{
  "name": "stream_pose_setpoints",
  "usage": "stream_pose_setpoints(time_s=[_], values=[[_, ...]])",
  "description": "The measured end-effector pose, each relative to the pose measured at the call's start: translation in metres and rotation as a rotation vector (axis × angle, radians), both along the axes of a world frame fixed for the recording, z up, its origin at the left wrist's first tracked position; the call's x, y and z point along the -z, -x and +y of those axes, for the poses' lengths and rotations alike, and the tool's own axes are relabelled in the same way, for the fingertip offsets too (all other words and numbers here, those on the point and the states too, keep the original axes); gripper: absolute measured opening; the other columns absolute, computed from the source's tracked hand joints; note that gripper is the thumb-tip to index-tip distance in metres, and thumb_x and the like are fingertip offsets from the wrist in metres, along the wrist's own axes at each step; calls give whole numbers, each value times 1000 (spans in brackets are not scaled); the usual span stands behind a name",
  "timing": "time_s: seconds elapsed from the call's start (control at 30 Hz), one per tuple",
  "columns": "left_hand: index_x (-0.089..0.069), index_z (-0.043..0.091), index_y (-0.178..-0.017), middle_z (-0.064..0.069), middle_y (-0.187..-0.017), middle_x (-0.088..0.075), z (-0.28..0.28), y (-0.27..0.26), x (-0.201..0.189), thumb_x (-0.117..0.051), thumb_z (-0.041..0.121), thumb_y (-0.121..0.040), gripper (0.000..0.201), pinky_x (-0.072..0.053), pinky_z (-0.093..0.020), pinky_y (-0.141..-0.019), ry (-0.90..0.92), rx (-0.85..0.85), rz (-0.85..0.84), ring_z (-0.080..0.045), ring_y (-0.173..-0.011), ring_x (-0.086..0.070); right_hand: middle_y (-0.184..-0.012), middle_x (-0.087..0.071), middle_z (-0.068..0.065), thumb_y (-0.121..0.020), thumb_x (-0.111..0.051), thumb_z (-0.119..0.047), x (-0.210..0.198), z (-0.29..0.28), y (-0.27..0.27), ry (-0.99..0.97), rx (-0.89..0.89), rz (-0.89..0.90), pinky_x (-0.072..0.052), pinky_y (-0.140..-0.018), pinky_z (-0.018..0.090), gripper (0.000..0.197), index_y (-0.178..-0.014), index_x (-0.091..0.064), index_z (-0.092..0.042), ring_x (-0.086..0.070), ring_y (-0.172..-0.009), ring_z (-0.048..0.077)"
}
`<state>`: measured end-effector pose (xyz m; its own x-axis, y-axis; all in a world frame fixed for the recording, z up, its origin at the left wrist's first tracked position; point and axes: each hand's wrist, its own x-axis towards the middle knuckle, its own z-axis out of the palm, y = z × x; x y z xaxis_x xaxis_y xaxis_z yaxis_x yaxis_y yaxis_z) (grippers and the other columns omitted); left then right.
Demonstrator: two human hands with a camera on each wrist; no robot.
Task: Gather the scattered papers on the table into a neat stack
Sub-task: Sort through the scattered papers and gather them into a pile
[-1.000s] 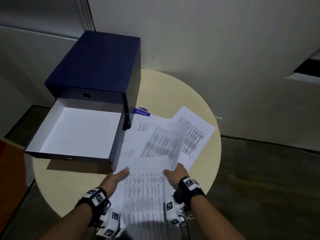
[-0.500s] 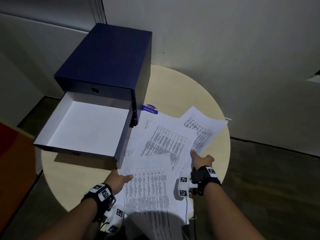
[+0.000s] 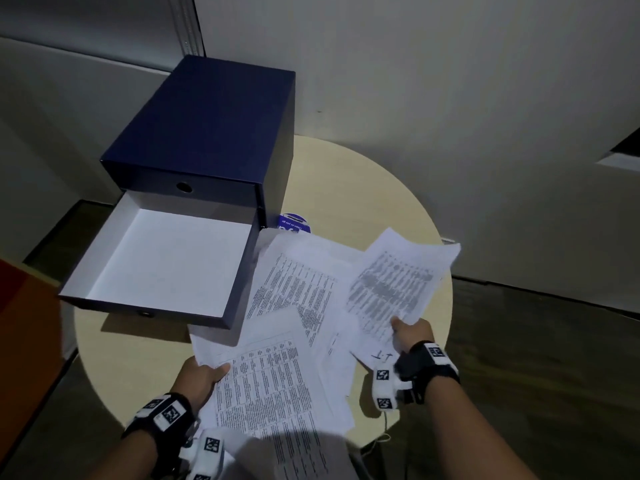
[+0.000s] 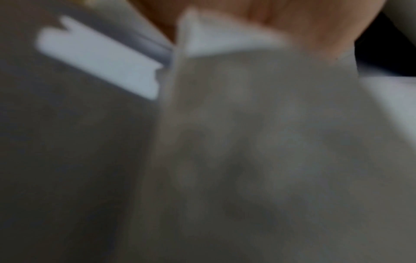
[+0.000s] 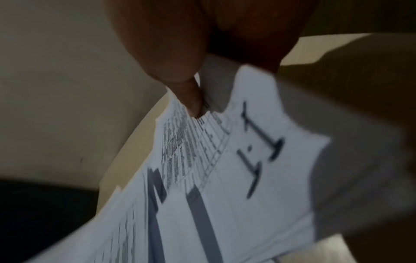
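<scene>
Several printed white sheets lie fanned out over the near right part of the round beige table (image 3: pixel 360 181). My right hand (image 3: pixel 408 332) pinches the near edge of the rightmost sheet (image 3: pixel 394 285), which is lifted and tilted; the right wrist view shows my thumb (image 5: pixel 180 71) on top of that sheet (image 5: pixel 225 169). My left hand (image 3: pixel 204 372) grips the left edge of the nearest sheet (image 3: pixel 270 382), thumb on top. A middle sheet (image 3: pixel 298 282) lies flat between them. The left wrist view is blurred, showing paper (image 4: pixel 247 124) under the hand.
A dark blue drawer box (image 3: pixel 211 133) stands on the table's far left, its white-lined lower drawer (image 3: pixel 162 261) pulled out toward me. A small blue label (image 3: pixel 294 225) peeks out beside the box. A wall runs close behind the table; dark floor lies to the right.
My right hand moved right and took hold of the rightmost sheet, lifting its near edge off the table. My left hand stays at the nearest sheet's left edge.
</scene>
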<state>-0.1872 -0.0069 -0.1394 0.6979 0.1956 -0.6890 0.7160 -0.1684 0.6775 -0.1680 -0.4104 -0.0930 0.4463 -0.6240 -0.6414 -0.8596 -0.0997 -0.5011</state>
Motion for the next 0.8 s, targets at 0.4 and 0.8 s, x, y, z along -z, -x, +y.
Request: stream_pose_setpoints(time_s=[0.4,0.8], values=[[-62,-13,-103,-24,-107,-69,4,-8,0,-75,10,-83,33,-45,-33,-80,-111,77,64,-36,-95,-66,-57,-68,4,-83,-62,-30,7,86,-23,-313,-88,-130,-48,-67,35,26,-89,-55,-6,-59,-65,30],[-67,-3,-94,-15,-100,-72,-8,-2,-12,-70,3,-86,11,-46,-33,-83,-5,110,-3,-31,-92,-67,-89,-64,16,-94,-61,-14,-41,-8,9,-30,194,-279,-48,-75,38,16,-104,-60,-2,-61,-81,34]])
